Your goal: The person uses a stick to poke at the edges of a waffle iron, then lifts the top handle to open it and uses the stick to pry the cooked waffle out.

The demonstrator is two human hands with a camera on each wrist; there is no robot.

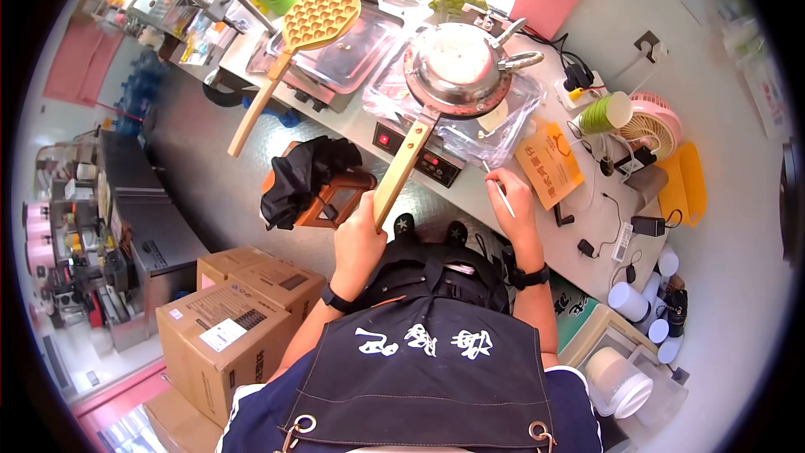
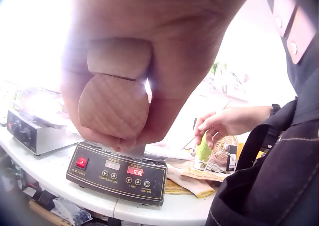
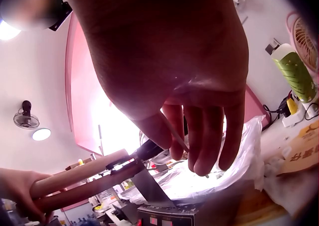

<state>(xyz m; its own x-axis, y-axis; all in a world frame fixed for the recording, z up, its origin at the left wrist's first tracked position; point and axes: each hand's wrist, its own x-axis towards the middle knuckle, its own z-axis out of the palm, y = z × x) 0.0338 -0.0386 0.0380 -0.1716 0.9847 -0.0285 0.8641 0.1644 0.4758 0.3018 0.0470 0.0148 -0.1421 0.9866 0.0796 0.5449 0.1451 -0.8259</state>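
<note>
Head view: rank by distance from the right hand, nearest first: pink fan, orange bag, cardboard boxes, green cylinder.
From the right hand:
1. Orange bag: just right of it, on the table.
2. Green cylinder: further right, beyond the bag.
3. Pink fan: right of the cylinder.
4. Cardboard boxes: far left, below table height.

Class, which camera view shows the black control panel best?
The left wrist view: the black control panel is large there, buttons and red display readable. The head view shows it small, crossed by a wooden handle; the right wrist view, only part, at the bottom edge.
</note>
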